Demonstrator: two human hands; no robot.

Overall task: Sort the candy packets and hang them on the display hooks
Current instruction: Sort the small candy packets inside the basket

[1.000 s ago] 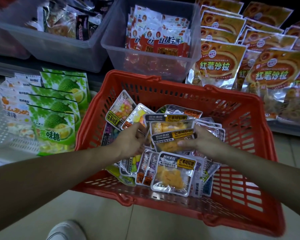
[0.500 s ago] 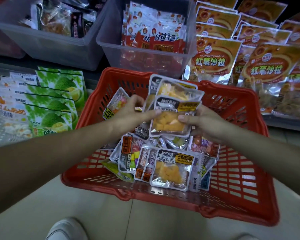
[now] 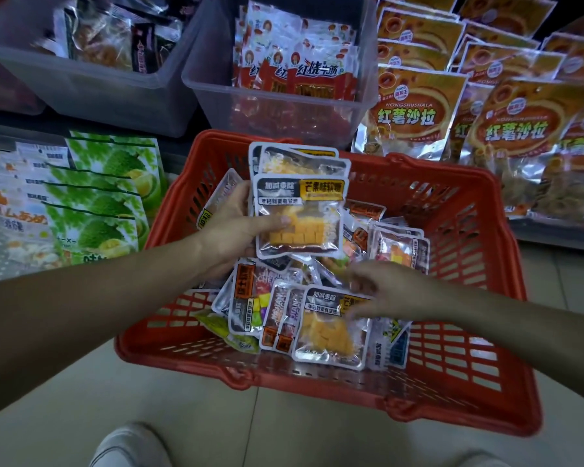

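Note:
A red plastic basket (image 3: 452, 382) on the floor holds several mixed candy packets. My left hand (image 3: 231, 230) grips a small stack of mango candy packets (image 3: 304, 217), clear pouches with orange cubes and yellow labels, held up over the basket's far side. My right hand (image 3: 385, 291), blurred, is low in the basket with its fingers on the top edge of another mango candy packet (image 3: 324, 328) lying near the front. Whether it pinches that packet is unclear. Other candy packets (image 3: 250, 305) with coloured pieces lie beneath.
Two clear bins (image 3: 122, 92) (image 3: 284, 109) of snack packs stand behind the basket. Green durian candy bags (image 3: 98, 210) lie at left, orange sweet-potato bags (image 3: 506, 129) at right. A white shoe (image 3: 129, 446) shows on the tiled floor at the bottom.
Both hands lifted the mango stack out of the pile. My right hand has since let go of it and dropped down to the packet at the basket's front; my left hand keeps the stack.

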